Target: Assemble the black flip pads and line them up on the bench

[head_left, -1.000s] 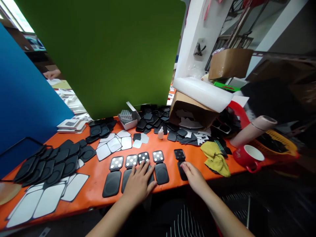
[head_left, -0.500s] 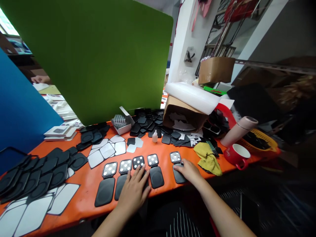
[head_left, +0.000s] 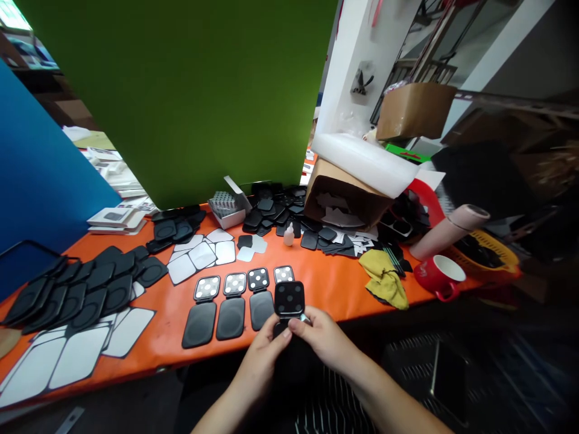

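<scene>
Both my hands hold one black hinged piece (head_left: 289, 298) with white dots, lifted just above the front edge of the orange table (head_left: 344, 286). My left hand (head_left: 265, 357) pinches its lower part from the left. My right hand (head_left: 322, 339) grips it from the right, fingers closed. Behind it lies a row of like pieces (head_left: 234, 284), each a dotted square joined to a black oval pad (head_left: 230, 317). The lower part of the held piece is hidden by my fingers.
Black pads (head_left: 76, 295) and white backing sheets (head_left: 67, 361) cover the left of the table. Further back are a small glue bottle (head_left: 288, 235), an open cardboard box (head_left: 344, 208), a yellow cloth (head_left: 384, 277), a red cup (head_left: 438, 277) and a green board (head_left: 194, 102).
My right hand has picked up the piece that lay apart at the right of the row. My left hand left the row and joined it. Both now hold the piece near the table edge.
</scene>
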The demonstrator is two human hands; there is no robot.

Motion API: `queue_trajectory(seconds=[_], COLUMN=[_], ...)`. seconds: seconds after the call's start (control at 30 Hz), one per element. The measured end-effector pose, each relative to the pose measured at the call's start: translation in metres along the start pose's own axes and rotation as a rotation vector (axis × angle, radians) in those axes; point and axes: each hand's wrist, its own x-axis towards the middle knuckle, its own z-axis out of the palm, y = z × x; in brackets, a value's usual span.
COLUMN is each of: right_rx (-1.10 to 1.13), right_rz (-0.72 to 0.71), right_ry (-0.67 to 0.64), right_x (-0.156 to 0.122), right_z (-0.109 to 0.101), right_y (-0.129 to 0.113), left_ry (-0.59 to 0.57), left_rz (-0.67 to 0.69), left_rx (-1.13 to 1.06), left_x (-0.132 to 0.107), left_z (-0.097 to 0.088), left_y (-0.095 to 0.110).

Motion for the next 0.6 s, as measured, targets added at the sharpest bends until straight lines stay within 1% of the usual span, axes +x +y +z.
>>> queue_trajectory(seconds=[0.17,0.23,0.3,0.37,0.5,0.53,0.6], right_rx=[-0.012,-0.02,0.021,0.141,0.503,0.547,0.535], right_rz=[0.024,0.045,0.068,0.086,0.122,0.123,0.107], right_ry=[-0.027,-0.065,-0.109,-0.112,-0.086,-0.088,-0.072], right_x=[0.0,-0.001,0.0,0.001,0.005,0.005,0.007], right_z=[-0.001,-0.003,-0.007,-0.012,-0.026,-0.029,-0.033], right_y=[-0.001,-0.002,-0.003,-0.005,-0.009,-0.01,-0.011], left_ry=[0.018,0.014,0.014,0.015,0.024,0.03,0.046], left_rz=[-0.048,-0.064,-0.09,-0.126,-0.162,-0.155,-0.141], left_rx=[-0.103,-0.142,-0.164,-0.177,-0.187,-0.181,-0.17], left_x=[-0.011,-0.013,-0.015,-0.018,-0.021,-0.021,-0.021], left_z=[0.005,0.007,0.007,0.006,0.0,-0.001,-0.001], left_y=[0.006,0.008,0.01,0.014,0.021,0.023,0.025])
